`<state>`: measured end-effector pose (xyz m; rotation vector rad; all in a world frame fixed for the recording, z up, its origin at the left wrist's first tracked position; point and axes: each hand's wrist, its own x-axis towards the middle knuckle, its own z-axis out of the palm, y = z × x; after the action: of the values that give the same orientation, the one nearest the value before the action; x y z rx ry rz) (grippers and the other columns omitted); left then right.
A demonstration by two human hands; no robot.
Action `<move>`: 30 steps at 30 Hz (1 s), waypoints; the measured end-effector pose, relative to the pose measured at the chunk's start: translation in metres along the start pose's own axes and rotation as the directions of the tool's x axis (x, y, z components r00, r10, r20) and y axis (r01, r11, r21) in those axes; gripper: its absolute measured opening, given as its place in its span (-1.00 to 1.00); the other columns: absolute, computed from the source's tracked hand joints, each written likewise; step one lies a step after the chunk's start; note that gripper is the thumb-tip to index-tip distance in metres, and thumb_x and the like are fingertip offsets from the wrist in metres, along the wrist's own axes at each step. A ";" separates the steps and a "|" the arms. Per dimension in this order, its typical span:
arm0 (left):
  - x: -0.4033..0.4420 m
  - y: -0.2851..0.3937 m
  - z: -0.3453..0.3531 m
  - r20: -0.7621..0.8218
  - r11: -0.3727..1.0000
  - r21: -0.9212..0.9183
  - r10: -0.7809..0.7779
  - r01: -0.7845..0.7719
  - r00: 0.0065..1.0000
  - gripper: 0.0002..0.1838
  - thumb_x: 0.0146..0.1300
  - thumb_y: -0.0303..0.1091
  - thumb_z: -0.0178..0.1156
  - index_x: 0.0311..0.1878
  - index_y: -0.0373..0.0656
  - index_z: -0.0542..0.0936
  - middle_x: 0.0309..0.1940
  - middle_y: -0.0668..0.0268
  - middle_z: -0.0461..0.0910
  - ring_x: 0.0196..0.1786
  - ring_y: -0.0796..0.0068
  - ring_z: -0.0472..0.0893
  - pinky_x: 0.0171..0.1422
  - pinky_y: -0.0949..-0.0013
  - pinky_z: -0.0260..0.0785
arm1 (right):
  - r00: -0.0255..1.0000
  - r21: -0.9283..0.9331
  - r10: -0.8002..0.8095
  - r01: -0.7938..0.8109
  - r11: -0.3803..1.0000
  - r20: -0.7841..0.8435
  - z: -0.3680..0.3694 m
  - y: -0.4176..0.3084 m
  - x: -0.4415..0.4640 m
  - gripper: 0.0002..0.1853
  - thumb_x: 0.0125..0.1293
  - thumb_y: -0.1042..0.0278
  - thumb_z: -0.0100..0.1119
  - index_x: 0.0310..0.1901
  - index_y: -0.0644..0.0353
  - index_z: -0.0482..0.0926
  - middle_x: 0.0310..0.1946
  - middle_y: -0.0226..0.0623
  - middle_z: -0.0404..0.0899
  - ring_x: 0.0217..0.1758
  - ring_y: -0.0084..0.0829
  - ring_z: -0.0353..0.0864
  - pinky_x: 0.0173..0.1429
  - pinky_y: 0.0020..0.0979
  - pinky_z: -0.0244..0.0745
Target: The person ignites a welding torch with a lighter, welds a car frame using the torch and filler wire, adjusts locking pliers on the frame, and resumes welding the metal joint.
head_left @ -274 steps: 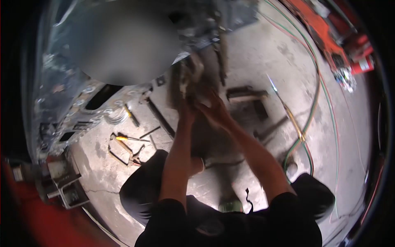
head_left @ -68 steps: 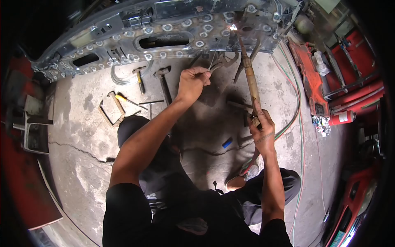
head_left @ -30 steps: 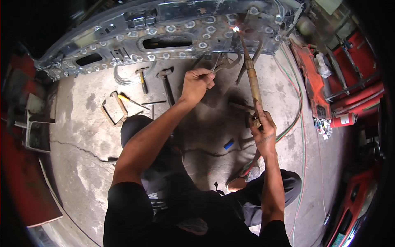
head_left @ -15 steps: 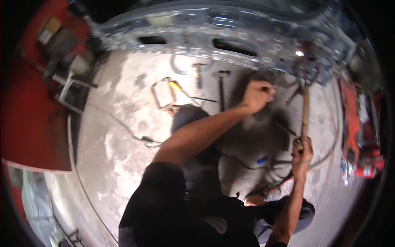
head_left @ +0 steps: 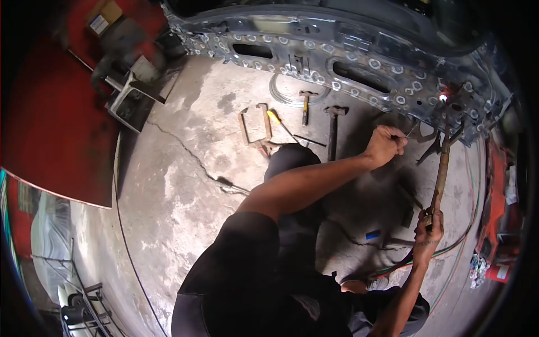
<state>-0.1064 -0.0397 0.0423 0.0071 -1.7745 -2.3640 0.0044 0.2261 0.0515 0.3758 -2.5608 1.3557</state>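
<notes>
In the head view, my right hand (head_left: 429, 229) is wrapped around the handle end of a long brass gas torch (head_left: 442, 171). The torch points up toward a car body panel (head_left: 314, 62). A bright spot (head_left: 443, 98) with a red glow around it shows on the panel beyond the torch's far end. My left hand (head_left: 387, 146) is closed in a pinch on a thin rod (head_left: 414, 131), which reaches toward the panel. Locking pliers (head_left: 432, 147) appear to hang at the panel's lower edge, near the torch. Rows of round, bare-metal marks run along the panel.
On the concrete floor lie a hammer (head_left: 305, 109), a larger hammer (head_left: 333, 132), a C-shaped clamp (head_left: 245, 128), a yellow-handled tool (head_left: 274, 116) and a wire coil (head_left: 281, 92). Hoses (head_left: 449, 247) run behind my right hand. A red panel (head_left: 62, 129) stands left.
The view has turned, so the panel and floor tools appear farther right, and the picture is sharper. My right hand keeps hold of the torch; the thin rod in my left hand now shows.
</notes>
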 end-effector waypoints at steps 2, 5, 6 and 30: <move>0.002 -0.008 0.000 -0.001 0.998 -0.057 -0.001 0.001 1.000 -0.90 0.37 -0.62 0.26 -0.27 -0.37 0.74 -0.52 0.28 0.67 -0.48 0.54 0.65 -0.40 0.40 0.46 | 1.000 0.017 0.004 -0.005 1.000 0.016 0.000 0.013 -0.001 -0.75 0.47 0.64 0.14 0.13 0.32 0.60 -0.18 -0.43 0.48 -0.41 -0.63 0.43 -0.39 -0.53 0.38; 0.003 -0.018 -0.010 0.061 1.000 -0.013 0.004 -0.003 0.998 -0.90 0.42 -0.49 0.33 -0.10 -0.27 0.77 -0.41 0.29 0.74 -0.39 0.56 0.70 -0.36 0.45 0.54 | 0.996 -0.016 -0.088 0.089 0.996 0.028 -0.004 0.008 -0.001 -0.32 0.29 0.79 0.09 0.47 0.18 0.50 -0.21 -0.36 0.48 -0.36 -0.54 0.42 -0.28 -0.50 0.41; 0.004 -0.025 -0.013 0.083 0.998 -0.025 0.053 -0.052 0.995 -0.87 0.43 -0.48 0.30 -0.05 -0.27 0.77 -0.35 0.28 0.75 -0.34 0.53 0.73 -0.33 0.44 0.57 | 0.996 -0.046 -0.073 0.075 0.996 0.060 -0.007 0.004 -0.001 -0.15 0.19 0.86 0.09 0.56 0.09 0.44 -0.23 -0.29 0.47 -0.34 -0.46 0.40 -0.19 -0.47 0.43; -0.004 -0.002 -0.006 -0.003 0.992 0.056 -0.109 0.109 0.994 -0.86 0.47 -0.50 0.26 -0.05 -0.33 0.76 -0.44 0.30 0.71 -0.41 0.61 0.66 -0.33 0.49 0.55 | 1.000 -0.110 -0.017 0.017 0.994 0.007 -0.002 -0.003 0.002 -0.19 0.22 0.79 0.34 0.52 0.05 0.48 0.12 0.05 0.66 0.09 -0.04 0.74 0.18 -0.22 0.62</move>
<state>-0.1018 -0.0439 0.0383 0.1144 -1.8857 -2.3871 0.0041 0.2257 0.0557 0.3810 -2.6168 1.2027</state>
